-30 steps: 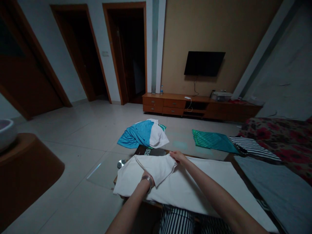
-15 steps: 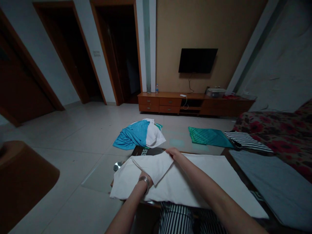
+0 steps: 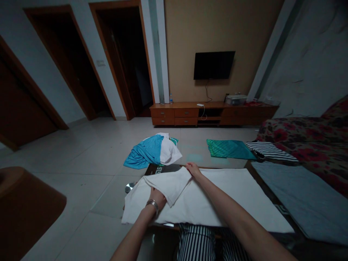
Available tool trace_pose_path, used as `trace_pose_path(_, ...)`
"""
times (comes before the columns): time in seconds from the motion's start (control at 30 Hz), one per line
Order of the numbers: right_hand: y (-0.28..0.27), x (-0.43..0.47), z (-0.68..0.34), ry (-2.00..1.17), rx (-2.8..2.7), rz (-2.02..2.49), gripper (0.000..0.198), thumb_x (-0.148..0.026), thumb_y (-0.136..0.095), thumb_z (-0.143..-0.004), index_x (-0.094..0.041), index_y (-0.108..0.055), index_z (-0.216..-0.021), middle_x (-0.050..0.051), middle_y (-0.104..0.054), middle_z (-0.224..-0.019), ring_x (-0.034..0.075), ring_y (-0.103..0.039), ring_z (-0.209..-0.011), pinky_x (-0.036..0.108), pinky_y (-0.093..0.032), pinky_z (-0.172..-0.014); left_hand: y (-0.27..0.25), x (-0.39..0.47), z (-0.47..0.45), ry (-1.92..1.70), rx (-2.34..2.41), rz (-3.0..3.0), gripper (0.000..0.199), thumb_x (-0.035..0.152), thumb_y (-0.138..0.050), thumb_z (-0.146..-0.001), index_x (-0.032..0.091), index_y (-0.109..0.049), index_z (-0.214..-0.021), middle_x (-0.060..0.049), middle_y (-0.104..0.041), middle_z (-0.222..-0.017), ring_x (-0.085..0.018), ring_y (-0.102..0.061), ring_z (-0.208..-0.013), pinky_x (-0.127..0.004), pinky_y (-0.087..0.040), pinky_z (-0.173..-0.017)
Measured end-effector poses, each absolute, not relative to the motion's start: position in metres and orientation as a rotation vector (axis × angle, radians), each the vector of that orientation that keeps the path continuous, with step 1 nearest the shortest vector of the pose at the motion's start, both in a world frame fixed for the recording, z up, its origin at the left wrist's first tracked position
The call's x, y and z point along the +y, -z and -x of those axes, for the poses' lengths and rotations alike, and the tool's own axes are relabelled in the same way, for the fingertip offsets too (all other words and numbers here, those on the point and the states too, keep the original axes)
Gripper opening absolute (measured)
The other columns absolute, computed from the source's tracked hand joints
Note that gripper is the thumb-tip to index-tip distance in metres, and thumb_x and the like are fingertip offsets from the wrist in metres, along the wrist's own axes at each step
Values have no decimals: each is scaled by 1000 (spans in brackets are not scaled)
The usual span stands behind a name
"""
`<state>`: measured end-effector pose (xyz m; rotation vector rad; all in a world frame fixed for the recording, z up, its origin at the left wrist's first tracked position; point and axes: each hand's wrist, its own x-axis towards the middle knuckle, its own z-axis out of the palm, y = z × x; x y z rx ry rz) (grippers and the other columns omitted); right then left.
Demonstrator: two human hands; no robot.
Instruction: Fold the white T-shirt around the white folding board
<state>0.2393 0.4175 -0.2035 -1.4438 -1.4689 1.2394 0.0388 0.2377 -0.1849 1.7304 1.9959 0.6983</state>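
A white garment (image 3: 217, 195), its exact kind unclear, lies spread over a low table. Near its left end, a flap (image 3: 170, 185) is folded over and partly raised. My right hand (image 3: 192, 169) reaches to the far edge, fingers closed on the cloth at the flap's upper corner. My left hand (image 3: 157, 198), with bangles at the wrist, lies at the near side of the flap. Its fingers go beneath the fold and are mostly hidden.
Right of the garment lies a grey cloth (image 3: 301, 199). Beyond are a folded green cloth (image 3: 231, 149) and a striped one (image 3: 272, 151). A blue and white heap of clothes (image 3: 152, 150) lies past the table's far left. A brown rounded form (image 3: 29, 210) stands left.
My left hand has shifted slightly left along the underside of the flap. My right hand keeps its hold at the far edge. The view has turned slightly right.
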Motion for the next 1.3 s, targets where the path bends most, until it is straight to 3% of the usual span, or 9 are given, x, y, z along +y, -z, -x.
trace_pose_path(0.13, 197, 407, -256, -1292, -1479, 1434, 35, -39, -45, -86, -13, -60, -106, 5, -69, -81, 11, -60, -61, 20, -45, -54, 181, 223, -18, -894, 1998, -1501, 31, 6, -51, -76, 15, -64, -103, -12, -66, -107, -25, -57, -110, -40, -39, -101)
trace_pose_path(0.23, 198, 400, -263, -1258, -1535, 1463, 34, -38, -53, -82, -13, -62, -102, 3, -67, -74, 11, -58, -58, 20, -43, -52, 175, 212, -23, -1263, 1827, -829, 57, 12, -45, -85, 16, -31, -139, -11, -64, -101, -19, -65, -90, -34, -52, -82)
trace_pose_path(0.33, 201, 395, -260, -1192, -1625, 1510, 35, -29, -63, -73, -13, -63, -105, 2, -66, -71, 11, -57, -59, 19, -41, -52, 168, 206, -46, -1402, 1558, -456, 85, 19, -59, -81, 27, -7, -148, 0, -60, -82, -13, -62, -65, -27, -53, -63)
trace_pose_path(0.43, 202, 396, -252, -1129, -1725, 1559, 47, -20, -66, -68, -13, -60, -114, 2, -67, -78, 11, -58, -63, 18, -41, -55, 163, 208, -71, -1316, 1487, -531, 91, 14, -68, -72, 32, -20, -147, 6, -51, -73, -7, -53, -53, -21, -48, -54)
trace_pose_path(0.6, 198, 400, -253, -983, -1893, 1639, 50, -17, -67, -66, -14, -61, -116, 5, -69, -89, 14, -61, -74, 20, -42, -64, 162, 211, -81, -1065, 1546, -633, 55, 3, -59, -65, 7, -56, -119, 1, -56, -63, -6, -49, -48, -17, -41, -48)
trace_pose_path(0.73, 192, 401, -283, -788, -1981, 1719, 32, -19, -64, -71, -14, -68, -102, 11, -69, -99, 20, -62, -88, 25, -41, -72, 156, 199, -64, -748, 1749, -868, 45, 12, -53, -74, 10, -58, -118, -1, -60, -59, -10, -51, -45, -21, -40, -49)
trace_pose_path(0.9, 190, 393, -325, -533, -2029, 1706, 30, -13, -43, -86, -16, -69, -101, 13, -67, -108, 20, -59, -102, 27, -39, -84, 142, 209, -68, -399, 2147, -1681, 32, 19, -50, -82, 17, -68, -108, -13, -70, -95, -24, -65, -88, -32, -46, -77)
trace_pose_path(1.1, 205, 378, -355, -390, -2192, 1515, 30, -18, -44, -91, -20, -68, -107, 8, -65, -118, 18, -53, -113, 29, -35, -98, 155, 293, -121, -534, 1877, -2118, 33, 14, -46, -85, 16, -69, -108, -13, -63, -120, -22, -57, -112, -33, -38, -101)
trace_pose_path(1.3, 218, 373, -370, -137, -2258, 1341, 30, -19, -43, -92, -19, -65, -113, 10, -62, -119, 20, -50, -115, 34, -36, -98, 165, 369, -133, -592, 1883, -2137, 31, 7, -48, -79, 17, -71, -97, -14, -62, -117, -25, -54, -110, -40, -37, -97)
